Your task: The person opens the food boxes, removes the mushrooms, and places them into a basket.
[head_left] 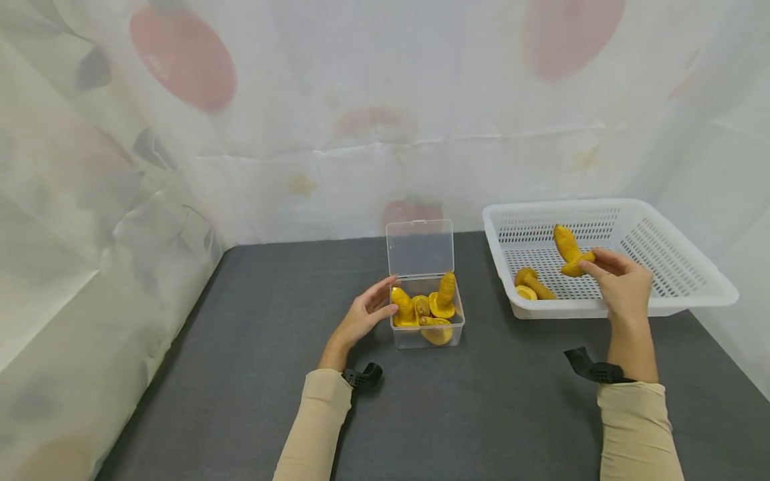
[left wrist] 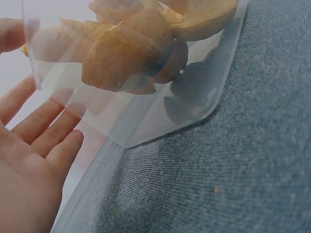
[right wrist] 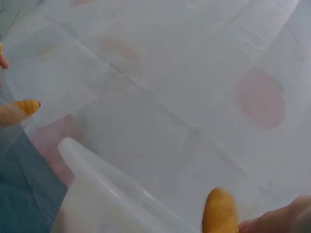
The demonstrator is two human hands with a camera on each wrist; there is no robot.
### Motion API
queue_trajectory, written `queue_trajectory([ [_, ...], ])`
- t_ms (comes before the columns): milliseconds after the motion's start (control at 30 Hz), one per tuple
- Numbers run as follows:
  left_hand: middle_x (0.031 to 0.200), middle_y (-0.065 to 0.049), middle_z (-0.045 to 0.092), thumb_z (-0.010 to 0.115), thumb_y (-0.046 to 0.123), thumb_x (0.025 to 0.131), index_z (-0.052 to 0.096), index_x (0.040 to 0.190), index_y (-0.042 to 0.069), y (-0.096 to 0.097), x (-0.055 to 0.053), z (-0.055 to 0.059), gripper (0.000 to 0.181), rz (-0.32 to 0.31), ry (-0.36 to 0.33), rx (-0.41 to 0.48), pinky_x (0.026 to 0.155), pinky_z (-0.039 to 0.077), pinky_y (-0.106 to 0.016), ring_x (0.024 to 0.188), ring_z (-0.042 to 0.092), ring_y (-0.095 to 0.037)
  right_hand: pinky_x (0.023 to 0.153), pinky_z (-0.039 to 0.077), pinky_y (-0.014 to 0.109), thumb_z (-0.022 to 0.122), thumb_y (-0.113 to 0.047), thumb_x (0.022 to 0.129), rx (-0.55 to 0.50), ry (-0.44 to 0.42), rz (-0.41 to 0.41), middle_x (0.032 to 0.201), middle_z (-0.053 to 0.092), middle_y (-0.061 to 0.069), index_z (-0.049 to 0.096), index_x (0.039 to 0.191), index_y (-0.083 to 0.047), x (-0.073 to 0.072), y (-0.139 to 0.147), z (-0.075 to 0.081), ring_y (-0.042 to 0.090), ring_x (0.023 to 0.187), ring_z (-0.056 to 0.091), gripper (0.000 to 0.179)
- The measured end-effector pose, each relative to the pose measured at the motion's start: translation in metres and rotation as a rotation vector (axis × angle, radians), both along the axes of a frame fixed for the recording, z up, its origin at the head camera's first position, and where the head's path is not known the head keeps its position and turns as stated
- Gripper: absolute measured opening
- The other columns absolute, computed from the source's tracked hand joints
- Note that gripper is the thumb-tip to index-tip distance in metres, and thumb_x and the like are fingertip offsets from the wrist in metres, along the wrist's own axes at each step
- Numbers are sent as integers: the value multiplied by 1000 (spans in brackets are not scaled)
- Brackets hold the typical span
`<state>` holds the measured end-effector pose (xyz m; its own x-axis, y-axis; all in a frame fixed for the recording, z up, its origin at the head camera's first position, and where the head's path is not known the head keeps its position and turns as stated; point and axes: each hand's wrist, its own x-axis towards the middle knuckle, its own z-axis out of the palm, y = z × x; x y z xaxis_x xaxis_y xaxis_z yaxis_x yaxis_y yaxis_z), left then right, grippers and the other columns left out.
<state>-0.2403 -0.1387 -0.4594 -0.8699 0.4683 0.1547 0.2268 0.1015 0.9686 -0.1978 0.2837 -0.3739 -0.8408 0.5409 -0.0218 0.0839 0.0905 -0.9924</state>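
My right hand [head_left: 627,284] pinches a yellow mushroom [head_left: 567,243] by its cap, stem pointing up, over the white plastic basket [head_left: 698,257]. In the right wrist view, part of this mushroom [right wrist: 220,213] shows beside a fingertip. My left hand [head_left: 361,317] rests at the left side of a small clear plastic box [head_left: 406,339], its fingers extended and the thumb near the front rim. The box's hinged lid [head_left: 420,248] stands up at the back. Several yellow mushrooms [head_left: 445,294] lie in the box, one with its stem upright above the rim.
A few more yellow mushrooms [head_left: 535,284] lie in the basket's left front corner. Both containers stand on a dark grey tabletop [head_left: 289,280]. A pale printed curtain [head_left: 361,80] hangs behind the table and along its left side.
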Motion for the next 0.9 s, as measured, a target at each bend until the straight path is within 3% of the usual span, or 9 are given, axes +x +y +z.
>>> queue_trajectory([
  [100,155,-14,38,61,17,95,35,150,15,0,1,1,61,-2,-2,0,124,23,-48,147,32,-32,95,48,10,69,-25,88,148,-119,-54,93,54,-31,61,132,-13,-2,-2,1,-12,92,47,46],
  [167,155,-15,38,60,16,95,34,151,14,1,1,1,61,-4,0,-2,123,23,-49,147,32,-33,97,47,14,68,-28,89,209,-144,-65,95,51,-31,58,134,-11,-2,-3,1,-13,92,46,50],
  [367,155,-16,37,60,14,96,33,151,13,0,0,0,61,-8,8,-4,123,23,-50,147,31,-33,72,39,0,69,-24,88,214,-44,-3,78,52,-37,60,131,-4,-1,-6,3,-18,84,48,48],
  [600,155,-16,37,60,16,96,34,151,15,0,0,2,61,-10,-3,1,123,23,-50,147,32,-33,73,41,-4,68,-23,90,279,59,131,81,56,-40,60,129,0,4,-14,9,-21,82,54,46],
  [900,155,-14,37,59,15,96,33,151,14,1,2,4,61,2,-19,-15,124,23,-48,147,31,-32,75,44,-2,68,-18,90,299,181,266,87,62,-38,66,116,-3,7,-28,15,-18,84,59,31],
])
